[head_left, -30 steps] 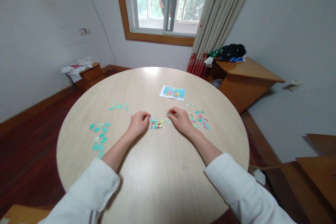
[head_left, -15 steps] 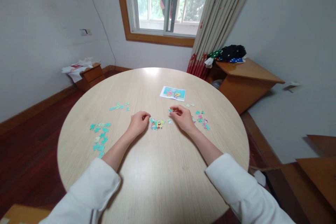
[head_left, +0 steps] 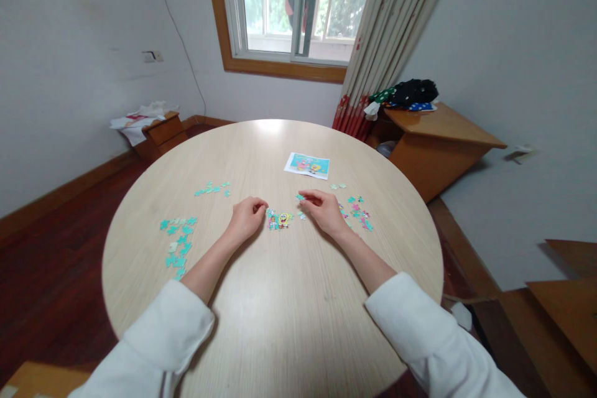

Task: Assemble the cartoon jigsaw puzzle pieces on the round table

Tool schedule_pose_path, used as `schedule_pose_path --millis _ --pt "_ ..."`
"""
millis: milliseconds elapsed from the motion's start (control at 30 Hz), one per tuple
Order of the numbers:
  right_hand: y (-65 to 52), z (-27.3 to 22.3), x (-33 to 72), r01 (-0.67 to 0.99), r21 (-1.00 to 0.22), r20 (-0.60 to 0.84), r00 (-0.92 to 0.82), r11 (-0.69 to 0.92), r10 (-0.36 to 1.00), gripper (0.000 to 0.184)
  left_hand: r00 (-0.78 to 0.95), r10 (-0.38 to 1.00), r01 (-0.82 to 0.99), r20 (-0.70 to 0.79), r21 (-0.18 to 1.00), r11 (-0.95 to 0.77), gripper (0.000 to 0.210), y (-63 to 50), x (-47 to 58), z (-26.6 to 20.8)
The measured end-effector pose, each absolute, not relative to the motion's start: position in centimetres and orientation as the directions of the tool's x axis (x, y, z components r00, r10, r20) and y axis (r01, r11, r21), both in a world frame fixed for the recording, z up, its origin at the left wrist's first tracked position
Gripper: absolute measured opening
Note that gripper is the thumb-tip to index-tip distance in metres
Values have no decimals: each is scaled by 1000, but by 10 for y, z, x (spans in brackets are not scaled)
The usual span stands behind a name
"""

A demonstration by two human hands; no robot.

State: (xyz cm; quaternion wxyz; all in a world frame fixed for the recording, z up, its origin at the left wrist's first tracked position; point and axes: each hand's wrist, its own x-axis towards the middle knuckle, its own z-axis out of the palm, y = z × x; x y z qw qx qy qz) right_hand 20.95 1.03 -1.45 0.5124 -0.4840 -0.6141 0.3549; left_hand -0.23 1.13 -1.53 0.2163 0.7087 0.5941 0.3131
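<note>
2 hands, 1 left hand (head_left: pixel 249 217) and 1 right hand (head_left: pixel 324 211); 2 white sleeves (head_left: pixel 163 323); 1 round table (head_left: pixel 280 311); 1 picture card (head_left: pixel 308 165). Puzzle pieces: 1 teal piece (head_left: pixel 299 197) at the right fingertips, 1 joined patch (head_left: pixel 280 221) between the hands, 2 loose groups (head_left: pixel 180 262) at left, 1 loose cluster (head_left: pixel 355 207) at right, and 2 pale pieces (head_left: pixel 342 186) beyond that cluster (overlap in the crowded groups prevents an exact total). Surroundings: 1 window (head_left: pixel 268 0), 1 curtain (head_left: pixel 396 18), 1 cable (head_left: pixel 181 39), and 2 wooden cabinets (head_left: pixel 438 127) flanking the window.
</note>
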Motion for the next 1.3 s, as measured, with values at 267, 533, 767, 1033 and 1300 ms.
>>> schedule_pose_path --millis 267,533,767,1033,1300 --pt "7 -12 206 111 -973 200 -24 201 980 34 89 976 699 198 685 -203 21 9 -1 -13" --pt "5 -8 199 33 -991 132 -50 133 990 34 59 969 640 240 736 -221 18 7 3 -8" --pt "2 -5 198 5 -993 118 -73 119 990 37 68 959 604 275 754 -258 16 5 4 -5" --pt "4 -7 200 65 -983 166 -53 169 985 36 42 966 620 256 751 -226 19 8 1 -10" --pt "6 -9 203 152 -961 226 -61 233 972 25 61 972 636 229 741 -215 19 7 0 -10"
